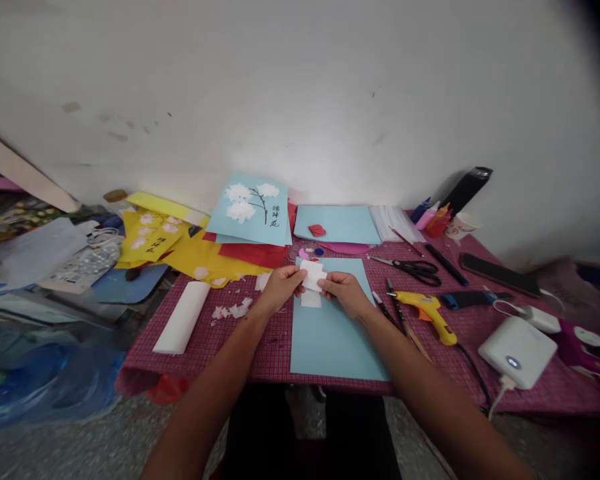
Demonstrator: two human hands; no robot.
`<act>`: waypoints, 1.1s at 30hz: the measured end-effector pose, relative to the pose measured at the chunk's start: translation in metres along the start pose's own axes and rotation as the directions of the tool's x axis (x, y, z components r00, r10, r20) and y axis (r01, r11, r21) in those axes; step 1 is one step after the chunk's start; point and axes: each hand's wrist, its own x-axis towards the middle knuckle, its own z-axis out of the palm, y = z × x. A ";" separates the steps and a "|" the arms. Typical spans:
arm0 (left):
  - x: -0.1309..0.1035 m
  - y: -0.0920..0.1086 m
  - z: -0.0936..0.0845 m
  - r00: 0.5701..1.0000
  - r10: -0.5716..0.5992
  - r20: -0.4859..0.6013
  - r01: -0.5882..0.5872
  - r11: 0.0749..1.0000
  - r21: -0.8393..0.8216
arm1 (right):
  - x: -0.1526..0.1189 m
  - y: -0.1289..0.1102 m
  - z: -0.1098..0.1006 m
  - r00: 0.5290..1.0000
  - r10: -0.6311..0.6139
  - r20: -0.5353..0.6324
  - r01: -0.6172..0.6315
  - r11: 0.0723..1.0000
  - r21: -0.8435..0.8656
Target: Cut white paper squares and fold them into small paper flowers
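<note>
Both hands pinch a small white paper piece above a light blue sheet on the table. My left hand grips its left edge between thumb and fingers, closed. On the opposite side my right hand is closed on the paper's lower right edge. Another white paper square shows just below, over the blue sheet. To the left of my left hand are torn white scraps and a folded white paper strip.
Blue cards with white paper flowers lean at the back. At right lie black scissors, a yellow glue gun, a blue-handled cutter and a white power bank. Paint bottles stand by the wall. Yellow paper lies back left.
</note>
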 end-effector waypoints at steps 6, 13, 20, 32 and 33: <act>0.002 0.000 -0.002 1.000 -0.009 -0.023 0.009 1.000 -0.028 | -0.001 -0.002 -0.002 1.000 -0.015 -0.014 0.014 0.999 -0.033; -0.004 -0.001 -0.005 0.984 -0.161 0.081 0.146 0.975 0.166 | 0.004 -0.001 -0.018 0.961 -0.103 -0.258 0.091 0.994 -0.060; -0.008 0.001 -0.001 0.974 -0.175 0.146 0.130 0.952 0.277 | 0.001 -0.006 -0.014 0.981 -0.076 -0.178 0.061 0.994 -0.092; -0.002 0.009 -0.006 0.996 -0.063 -0.060 0.066 0.997 0.046 | -0.005 -0.005 -0.020 0.984 -0.036 0.172 0.116 0.871 -0.478; -0.002 0.009 -0.006 0.996 -0.060 -0.059 0.063 0.997 0.035 | -0.005 -0.004 -0.021 0.982 -0.026 0.189 0.118 0.862 -0.493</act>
